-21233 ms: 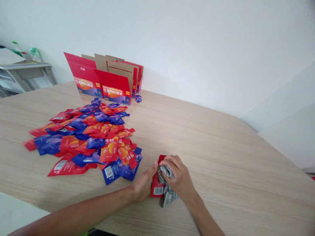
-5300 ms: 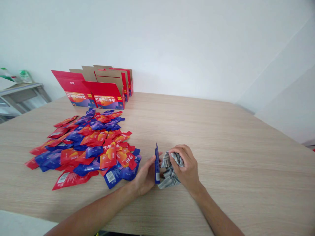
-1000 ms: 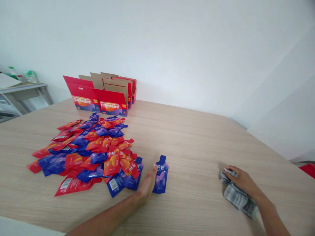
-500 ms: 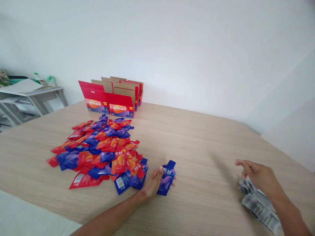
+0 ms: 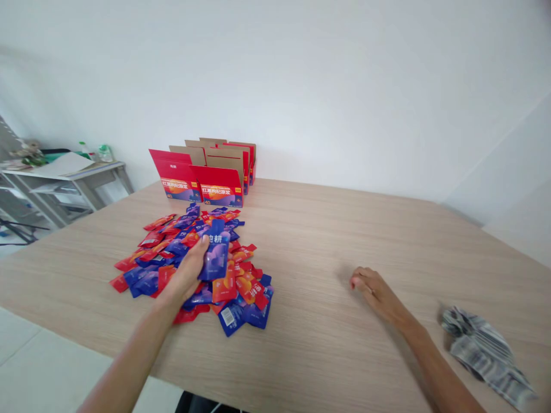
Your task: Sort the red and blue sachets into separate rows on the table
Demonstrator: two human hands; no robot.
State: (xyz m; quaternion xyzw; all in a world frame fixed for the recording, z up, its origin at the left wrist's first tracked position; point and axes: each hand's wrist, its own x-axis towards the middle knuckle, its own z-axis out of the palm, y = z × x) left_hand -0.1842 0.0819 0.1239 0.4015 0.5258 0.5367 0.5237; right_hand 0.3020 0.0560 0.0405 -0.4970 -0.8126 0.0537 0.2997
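Note:
My left hand holds a blue spouted pouch above the heap of red and blue pouches on the wooden table. Thumb and fingers grip the pouch at its left side. My right hand rests low over the bare table, fingers loosely curled, nothing in it. A crumpled grey striped cloth lies on the table to the right of that hand, apart from it.
Open red cartons stand at the far side of the table against the white wall. A grey shelf unit with bottles and papers stands at the left, beyond the table edge.
My left hand has lifted the blue pouch from the table and carried it left and away, over the heap. My right hand has let go of the cloth and moved left.

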